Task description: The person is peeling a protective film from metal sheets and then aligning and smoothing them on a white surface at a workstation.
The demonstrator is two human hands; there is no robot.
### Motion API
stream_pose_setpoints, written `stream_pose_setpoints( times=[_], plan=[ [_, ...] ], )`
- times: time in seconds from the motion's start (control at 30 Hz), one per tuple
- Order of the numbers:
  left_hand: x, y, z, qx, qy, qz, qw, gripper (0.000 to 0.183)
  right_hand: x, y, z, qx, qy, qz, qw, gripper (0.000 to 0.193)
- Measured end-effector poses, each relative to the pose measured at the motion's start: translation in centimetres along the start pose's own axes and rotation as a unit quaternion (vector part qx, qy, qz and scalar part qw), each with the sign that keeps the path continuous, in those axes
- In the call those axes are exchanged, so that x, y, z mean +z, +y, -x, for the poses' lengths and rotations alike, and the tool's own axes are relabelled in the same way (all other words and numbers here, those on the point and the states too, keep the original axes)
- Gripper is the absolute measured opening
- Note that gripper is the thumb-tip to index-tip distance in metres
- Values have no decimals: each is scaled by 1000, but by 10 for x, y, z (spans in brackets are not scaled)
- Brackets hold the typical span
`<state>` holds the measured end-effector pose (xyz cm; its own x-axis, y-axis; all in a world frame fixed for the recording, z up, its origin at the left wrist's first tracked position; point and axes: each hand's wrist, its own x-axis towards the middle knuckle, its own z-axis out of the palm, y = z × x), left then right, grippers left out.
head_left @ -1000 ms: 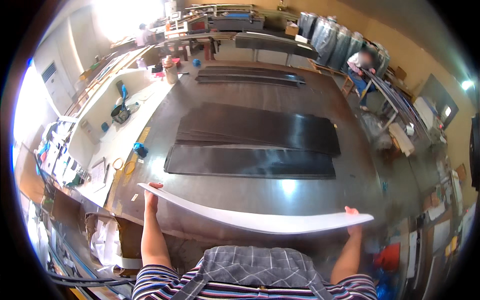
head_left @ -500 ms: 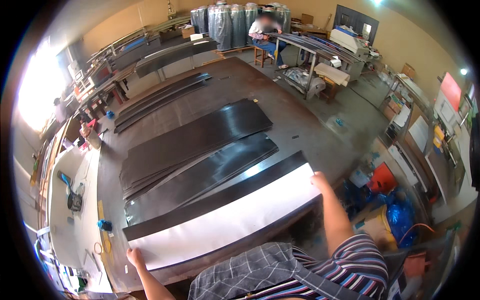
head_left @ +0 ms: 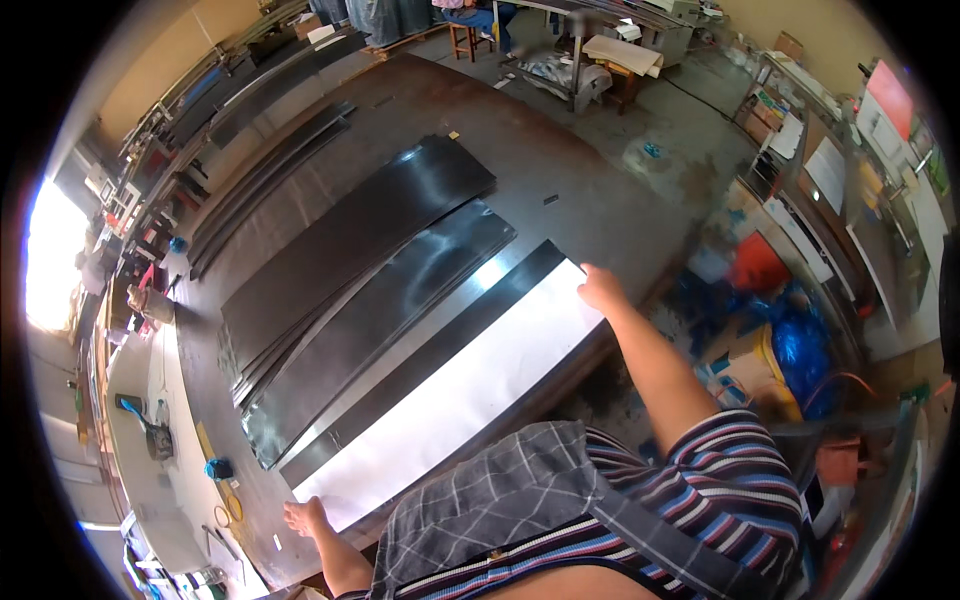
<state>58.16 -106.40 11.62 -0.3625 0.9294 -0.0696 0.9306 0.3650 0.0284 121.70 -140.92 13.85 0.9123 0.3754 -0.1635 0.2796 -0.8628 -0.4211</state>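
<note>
A long white sheet (head_left: 455, 400) lies along the near edge of the table, with a black strip (head_left: 430, 355) along its far side. I cannot tell whether the two are one piece. My right hand (head_left: 602, 290) has its fingers closed on the white sheet's far right corner. At the near left corner is my left hand (head_left: 308, 516), its fingers apart and its thumb side touching the sheet's edge. Beyond the strip lie a shiny dark sheet stack (head_left: 390, 310) and a larger fanned stack of matte black sheets (head_left: 340, 245).
More dark strips (head_left: 270, 185) lie farther back on the metal table (head_left: 620, 210). Scissors (head_left: 232, 505) and a blue crumpled item (head_left: 217, 468) sit at the left edge. Blue bags (head_left: 800, 350) and a red bin-like object (head_left: 757, 262) stand right. A seated person (head_left: 480, 15) is beyond.
My view has tilted down and turned, so the table appears rotated. The left hand's fingers have loosened from the sheet's corner. The right hand still grips its corner.
</note>
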Motion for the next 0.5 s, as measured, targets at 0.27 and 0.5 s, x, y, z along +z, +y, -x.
stream_pose_setpoints(
  times=[0.27, 0.5],
  plan=[
    [30, 62, 44, 244, 64, 340, 906, 42, -226, -193, 79, -518, -137, -403, 742, 44],
    [36, 175, 114, 450, -12, 390, 803, 32, -334, -210, 168, -815, 216, -272, 463, 46]
  ],
)
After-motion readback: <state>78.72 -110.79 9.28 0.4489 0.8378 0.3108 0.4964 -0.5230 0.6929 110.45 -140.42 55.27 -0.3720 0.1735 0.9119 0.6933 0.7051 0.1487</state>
